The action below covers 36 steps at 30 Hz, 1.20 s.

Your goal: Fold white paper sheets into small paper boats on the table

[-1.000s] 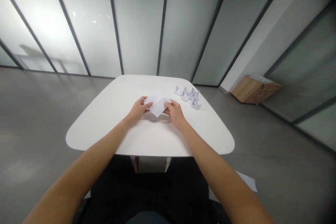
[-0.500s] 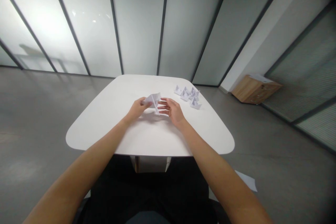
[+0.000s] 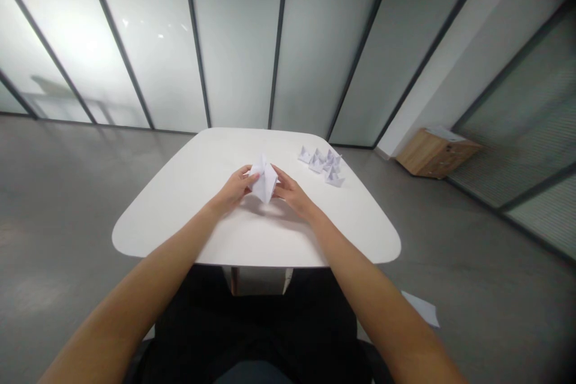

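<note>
A folded sheet of white paper (image 3: 264, 180) is held up above the table, its creased layers turned toward me and one corner pointing down. My left hand (image 3: 237, 185) grips its left side, the thumb lying on the front face. On the opposite side, my right hand (image 3: 288, 187) has its fingers against the right edge, partly behind the paper. Several small folded paper boats (image 3: 332, 162) are grouped on the table to the right of my hands.
The white table (image 3: 180, 216) has rounded corners and its near edge runs by my lap. Another paper sheet (image 3: 422, 309) lies low at the right. A wooden cabinet (image 3: 436, 153) stands on the floor by the glass wall (image 3: 238, 42).
The folded paper has turned so that a broad diamond-like face shows. My right hand, apart from the paper with fingers spread before, has moved left and now holds its right side.
</note>
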Tool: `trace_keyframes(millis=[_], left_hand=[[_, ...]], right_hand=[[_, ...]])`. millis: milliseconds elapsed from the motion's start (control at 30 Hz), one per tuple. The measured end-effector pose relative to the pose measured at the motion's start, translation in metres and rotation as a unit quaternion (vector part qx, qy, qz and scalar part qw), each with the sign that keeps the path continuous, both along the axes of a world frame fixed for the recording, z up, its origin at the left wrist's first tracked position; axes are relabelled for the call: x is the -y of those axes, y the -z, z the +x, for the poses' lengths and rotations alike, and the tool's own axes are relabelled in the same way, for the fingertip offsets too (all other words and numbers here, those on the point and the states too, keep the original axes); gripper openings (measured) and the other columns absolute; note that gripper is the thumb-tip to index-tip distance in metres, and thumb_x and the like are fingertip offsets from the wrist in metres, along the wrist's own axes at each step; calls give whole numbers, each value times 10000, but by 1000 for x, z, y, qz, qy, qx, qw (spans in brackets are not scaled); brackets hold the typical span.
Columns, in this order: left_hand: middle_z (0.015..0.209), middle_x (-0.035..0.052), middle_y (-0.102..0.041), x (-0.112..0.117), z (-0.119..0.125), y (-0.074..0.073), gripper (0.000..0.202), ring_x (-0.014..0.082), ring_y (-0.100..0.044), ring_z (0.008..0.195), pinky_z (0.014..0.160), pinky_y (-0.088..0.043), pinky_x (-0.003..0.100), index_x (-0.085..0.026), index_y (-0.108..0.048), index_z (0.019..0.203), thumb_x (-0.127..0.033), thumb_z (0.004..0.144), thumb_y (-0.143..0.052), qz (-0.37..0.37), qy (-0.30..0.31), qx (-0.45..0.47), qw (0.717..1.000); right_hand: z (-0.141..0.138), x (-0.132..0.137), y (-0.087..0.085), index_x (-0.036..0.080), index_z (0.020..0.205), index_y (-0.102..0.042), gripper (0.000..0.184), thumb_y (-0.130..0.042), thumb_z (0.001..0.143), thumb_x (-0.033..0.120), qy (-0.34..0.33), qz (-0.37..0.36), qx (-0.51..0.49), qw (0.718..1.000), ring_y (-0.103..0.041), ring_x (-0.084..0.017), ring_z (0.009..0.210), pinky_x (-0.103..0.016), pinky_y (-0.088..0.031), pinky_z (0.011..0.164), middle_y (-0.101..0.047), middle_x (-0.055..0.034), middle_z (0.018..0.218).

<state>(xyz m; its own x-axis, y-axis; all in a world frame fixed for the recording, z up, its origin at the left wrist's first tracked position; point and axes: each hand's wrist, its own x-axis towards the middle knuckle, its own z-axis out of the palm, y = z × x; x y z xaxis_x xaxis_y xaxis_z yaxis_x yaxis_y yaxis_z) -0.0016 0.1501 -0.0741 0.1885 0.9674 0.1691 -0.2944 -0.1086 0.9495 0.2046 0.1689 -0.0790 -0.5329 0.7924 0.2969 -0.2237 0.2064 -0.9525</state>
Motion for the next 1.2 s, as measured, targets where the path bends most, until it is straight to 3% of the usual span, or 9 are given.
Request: trace_keyframes(millis=[100,200,333,433,600,800,933,1067,1200], left_hand=[[965,27,-714,3,1,-1,627,150,-673,787,724,-532,267,-242,-506,1259,-443,771,-844,0,5,22,1000],[938,-17,-703,1,0,2,688,129,-660,735,674,-526,239,-303,-436,1281,-414,753,-863,17,-7,34,999],[976,2,-706,-5,-3,8,549,137,-668,782,677,-540,234,-259,-537,1198,-385,767,-852,1,-6,44,999],[1026,41,-714,-5,-3,6,445,153,-682,819,705,-565,255,-225,-604,1175,-349,807,-822,-24,16,67,997],[1115,48,-714,3,-6,-6,442,160,-703,876,770,-598,268,-223,-626,1211,-274,815,-816,-61,43,142,987],[1166,23,-713,5,-9,-9,607,118,-705,886,793,-583,207,-229,-587,1275,-176,738,-863,-54,39,200,977],[1169,23,-715,3,-7,-6,615,113,-701,902,803,-572,200,-231,-584,1289,-176,744,-861,-50,19,186,981],[1130,36,-716,3,-3,-4,591,123,-688,940,831,-555,219,-218,-612,1268,-197,739,-875,-40,61,142,987],[1185,69,-712,4,4,0,639,178,-679,1046,891,-534,274,-226,-613,1290,-191,715,-891,9,81,79,994]], right_hand=[[0,5,-3,416,1467,-514,824,-857,727,301,-28,-23,-12,999,-644,-231,1096,-366,-599,870,-490,-31,1540],[1,9,-7,394,1472,-513,839,-862,713,311,-26,-59,-23,998,-656,-217,1024,-344,-596,825,-611,-46,1371],[2,9,-9,347,1446,-554,780,-842,723,304,-2,-74,-35,997,-633,-158,865,-270,-552,741,-681,-8,1021],[2,6,-8,322,1360,-632,681,-844,713,300,21,-77,-46,996,-614,-137,815,-257,-528,745,-664,16,908],[1,7,-11,304,1240,-690,600,-879,671,278,27,-97,-78,992,-633,-154,871,-292,-543,799,-699,4,973],[0,10,-13,303,1247,-684,609,-867,675,200,-1,-144,-132,981,-613,-132,778,-264,-540,693,-690,10,925],[1,5,-9,302,1222,-695,572,-802,682,146,-4,-160,-164,973,-629,-142,819,-260,-536,679,-711,2,1004],[4,1,-11,279,1172,-697,543,-732,665,87,5,-163,-200,966,-646,-155,872,-274,-547,722,-723,-2,1038],[8,3,-15,252,1188,-665,463,-706,731,191,-17,-201,-223,954,-656,-185,890,-312,-575,740,-724,-27,1072]])
